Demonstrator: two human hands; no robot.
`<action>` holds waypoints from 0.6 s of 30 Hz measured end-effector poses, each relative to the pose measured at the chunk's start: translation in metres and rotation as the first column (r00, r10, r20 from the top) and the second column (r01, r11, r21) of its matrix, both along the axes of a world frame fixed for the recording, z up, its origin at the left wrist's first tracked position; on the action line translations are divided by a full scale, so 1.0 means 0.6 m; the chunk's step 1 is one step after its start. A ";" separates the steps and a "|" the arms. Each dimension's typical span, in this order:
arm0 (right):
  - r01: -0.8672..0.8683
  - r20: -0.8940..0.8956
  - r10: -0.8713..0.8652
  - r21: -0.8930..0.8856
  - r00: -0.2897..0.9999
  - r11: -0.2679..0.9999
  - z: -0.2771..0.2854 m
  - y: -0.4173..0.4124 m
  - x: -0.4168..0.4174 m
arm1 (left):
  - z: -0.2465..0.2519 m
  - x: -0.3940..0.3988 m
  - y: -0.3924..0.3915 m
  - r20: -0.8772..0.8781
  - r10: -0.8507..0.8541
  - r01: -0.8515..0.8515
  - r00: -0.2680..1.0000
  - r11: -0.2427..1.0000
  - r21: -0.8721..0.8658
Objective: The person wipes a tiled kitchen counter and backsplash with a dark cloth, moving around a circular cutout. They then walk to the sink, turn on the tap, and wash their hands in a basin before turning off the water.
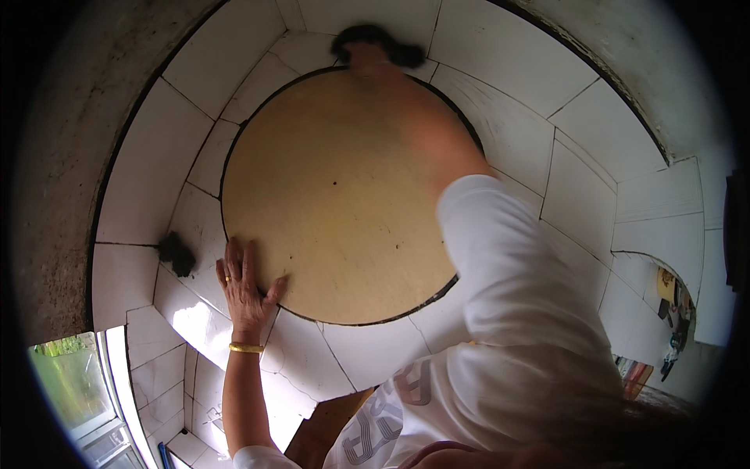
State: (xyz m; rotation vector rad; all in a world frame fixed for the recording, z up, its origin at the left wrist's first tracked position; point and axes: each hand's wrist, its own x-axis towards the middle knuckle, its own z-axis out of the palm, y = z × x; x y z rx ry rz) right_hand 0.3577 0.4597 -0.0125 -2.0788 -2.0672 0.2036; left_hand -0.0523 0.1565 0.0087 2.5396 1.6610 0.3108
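Observation:
A large round board (351,176), tan and wood-like with a dark rim, sits in a white-tiled surface before me. My left hand (243,290) lies flat with spread fingers across the board's lower left edge and the tile beside it. It holds nothing; a ring and a gold-coloured bangle (246,347) are on it. Stretched to the far edge, my right hand (368,57) is blurred and presses a dark cloth or scrubbing pad (409,55) against the tiles just beyond the board. The blur hides the exact finger positions.
A small black clump (177,254), perhaps a scouring pad, lies on the left tiles. White tiled walls (510,53) curve around the surface. A window (76,387) is at lower left. At far right, a tiled recess (674,311) holds several small items.

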 end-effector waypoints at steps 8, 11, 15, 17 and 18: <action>-0.125 -0.227 0.182 0.244 0.957 0.962 0.058 -0.003 -0.160 | -0.004 -0.005 0.001 -0.002 0.011 -0.011 1.000 1.000 0.002; -0.039 0.268 0.009 0.106 0.963 0.994 0.090 -0.006 -0.099 | -0.010 -0.008 -0.004 0.011 0.011 -0.011 1.000 1.000 0.019; 0.052 0.090 -0.079 0.273 0.993 0.961 -0.020 0.022 -0.008 | 0.000 0.008 0.014 0.006 -0.039 0.039 0.999 0.999 0.016; 0.057 0.112 -0.075 0.159 0.991 0.986 -0.009 0.022 -0.019 | -0.003 0.003 0.011 -0.002 -0.031 0.031 1.000 0.999 0.014; 0.059 0.069 -0.068 0.125 0.995 0.990 -0.013 0.014 -0.004 | -0.007 -0.002 0.012 -0.007 -0.037 0.037 0.999 0.999 0.020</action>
